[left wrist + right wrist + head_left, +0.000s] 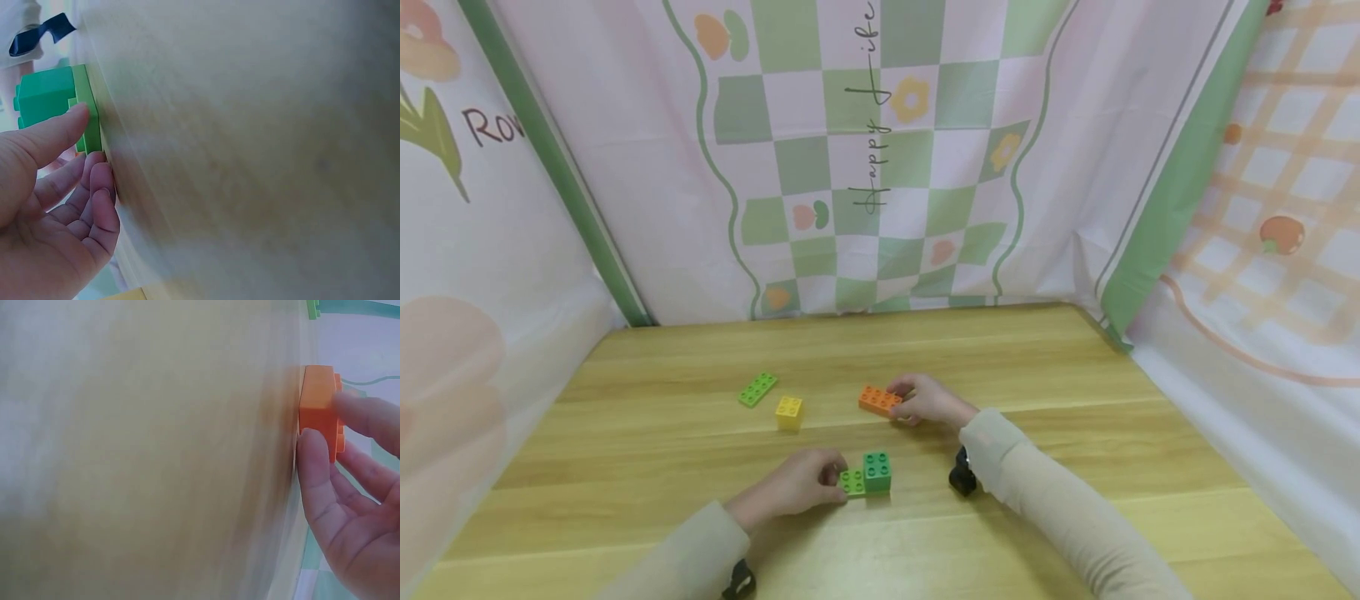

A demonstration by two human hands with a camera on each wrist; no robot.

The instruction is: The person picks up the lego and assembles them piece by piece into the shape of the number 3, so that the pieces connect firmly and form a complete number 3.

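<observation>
My left hand (805,482) pinches the near-left end of a light green building-block plate (852,482), thumb on the side facing me. On that plate's right end sits a darker green square brick (877,472); the left wrist view shows the plate (92,128) low against the tabletop. Farther back, my right hand (932,402) grips an orange building brick (876,400) by its right end. In the right wrist view the thumb and fingers are around the orange brick (317,390), whose underside is right at the table surface.
A yellow square brick (789,413) stands left of the orange one, and another light green plate (758,389) lies behind it to the left. The wooden table (1000,358) ends at patterned cloth curtains (880,250) at the back and sides.
</observation>
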